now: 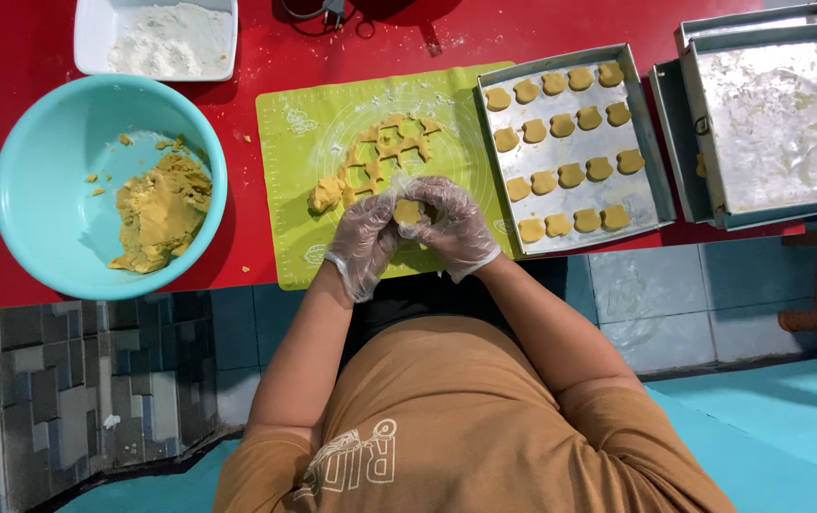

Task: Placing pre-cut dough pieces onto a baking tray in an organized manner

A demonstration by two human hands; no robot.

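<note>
Both gloved hands, left hand (363,242) and right hand (453,228), grip pinched on one small tan cut-out dough piece (408,212), held over green silicone mat (294,171) on red desk (256,57), beside metal baking tray (651,142).

Thin clear plastic gloves on both hands; matt green silicone-like mat (299,190); beside it, dull scuffed metal tray (651,152); glossy turquoise plastic bowl (43,190).

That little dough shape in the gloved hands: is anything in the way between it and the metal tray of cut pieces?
Nothing visible. Both hands, left and right, hold the cut dough piece above the green mat. The baking tray lies just right of them, with only bare mat and the tray's rim between.
</note>
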